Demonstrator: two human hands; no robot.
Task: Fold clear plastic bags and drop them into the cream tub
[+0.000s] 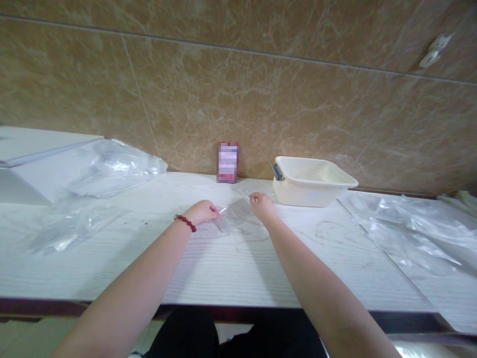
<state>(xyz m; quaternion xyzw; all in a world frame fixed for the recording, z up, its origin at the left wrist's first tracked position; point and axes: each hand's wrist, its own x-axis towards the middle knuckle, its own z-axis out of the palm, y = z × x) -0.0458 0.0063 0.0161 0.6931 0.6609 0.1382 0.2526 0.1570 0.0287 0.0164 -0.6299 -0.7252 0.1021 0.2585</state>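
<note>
A clear plastic bag (pixel 233 216) is stretched flat just above the white table, between my two hands. My left hand (pixel 203 212), below a red bead bracelet, pinches its left end. At the bag's upper right, my right hand (pixel 263 205) is closed, thumb against curled fingers; whether it grips the bag's edge is too small to tell. Behind the hands, a phone-like object (pixel 227 162) with a blurred screen leans upright against the wall. A cream plastic tub (pixel 311 193) with a grey handle stands right of my right hand.
Clear plastic bags (pixel 122 166) lie at the left beside a white box (pixel 33 179). More clear plastic (pixel 417 238) is spread over the right side of the table (pixel 223 283). A brown marbled wall (pixel 194 99) rises behind, with a white fitting (pixel 434 51) at upper right.
</note>
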